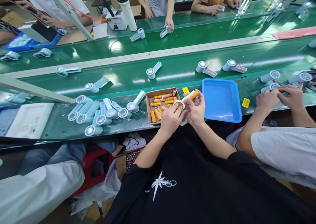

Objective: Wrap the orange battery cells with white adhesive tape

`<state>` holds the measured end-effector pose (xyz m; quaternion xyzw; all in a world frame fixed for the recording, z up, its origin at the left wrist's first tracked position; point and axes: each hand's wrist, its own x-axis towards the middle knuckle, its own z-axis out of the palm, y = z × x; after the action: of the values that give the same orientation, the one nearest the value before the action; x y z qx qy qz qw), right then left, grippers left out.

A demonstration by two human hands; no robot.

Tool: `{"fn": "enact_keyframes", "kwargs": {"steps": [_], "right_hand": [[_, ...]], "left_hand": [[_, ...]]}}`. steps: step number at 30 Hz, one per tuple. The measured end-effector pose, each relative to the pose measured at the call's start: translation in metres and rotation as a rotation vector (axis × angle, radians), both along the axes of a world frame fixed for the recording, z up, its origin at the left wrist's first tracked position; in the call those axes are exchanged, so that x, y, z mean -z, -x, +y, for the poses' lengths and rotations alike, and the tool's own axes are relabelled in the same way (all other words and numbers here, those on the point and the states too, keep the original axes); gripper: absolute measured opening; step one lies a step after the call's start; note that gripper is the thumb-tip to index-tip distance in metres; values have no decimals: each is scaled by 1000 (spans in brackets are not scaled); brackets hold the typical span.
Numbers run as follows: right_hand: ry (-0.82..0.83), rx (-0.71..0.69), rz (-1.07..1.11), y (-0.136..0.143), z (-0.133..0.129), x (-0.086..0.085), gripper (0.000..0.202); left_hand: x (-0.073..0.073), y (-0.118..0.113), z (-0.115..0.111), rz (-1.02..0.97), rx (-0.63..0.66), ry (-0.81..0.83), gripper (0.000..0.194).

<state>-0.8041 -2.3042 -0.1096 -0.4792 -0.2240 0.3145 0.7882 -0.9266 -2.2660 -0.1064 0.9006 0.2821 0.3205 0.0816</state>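
My right hand (197,110) holds an orange cylindrical cell (194,94) with a white strip (189,96) lying along it. The fingers of my left hand (172,118) are closed on a white ring of tape (179,102), from which the strip appears to run to the cell. Both hands are close together over the right edge of a cardboard box (148,113). Several more orange cells (157,114) lie in that box. Just right of my right hand is a blue tray (221,100).
Several light-blue fan bodies (101,120) stand left of the box on the bench. More units, such as one fan (151,73), lie on the green belt (123,73). A person's hands (266,98) work at the right, and other people sit across the belt.
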Motion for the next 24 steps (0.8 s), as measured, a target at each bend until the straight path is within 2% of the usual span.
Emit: {"fn": "enact_keyframes", "kwargs": {"steps": [3,7,11,13,15,17,19,20,22,24], "right_hand": [[25,-55,-6,-5,-2,-2,73],[18,-71,-2,-3,-5,-2,72],[-27,69,48,9,-4,7,71],[-16,68,20,7,-2,11,70],[11,-7,-46,-11,0,11,69],[-7,-28,-119,-46,2,5,66],[-68,64,-189,-86,2,-6,61],[-85,114,-227,-104,1,-12,61],[-89,164,-294,-124,-4,-20,65],[-80,150,-323,-124,-14,-22,69]], "left_hand": [[0,2,9,18,-44,42,44],[3,6,19,49,-21,-20,27],[11,0,11,16,36,-76,26],[12,-2,0,-4,8,-38,29],[10,3,-15,7,34,32,30],[8,18,-32,68,214,83,29],[11,37,-50,178,424,121,24],[16,46,-57,248,469,149,20],[33,61,-67,397,394,229,15],[53,70,-71,533,240,321,24]]}}
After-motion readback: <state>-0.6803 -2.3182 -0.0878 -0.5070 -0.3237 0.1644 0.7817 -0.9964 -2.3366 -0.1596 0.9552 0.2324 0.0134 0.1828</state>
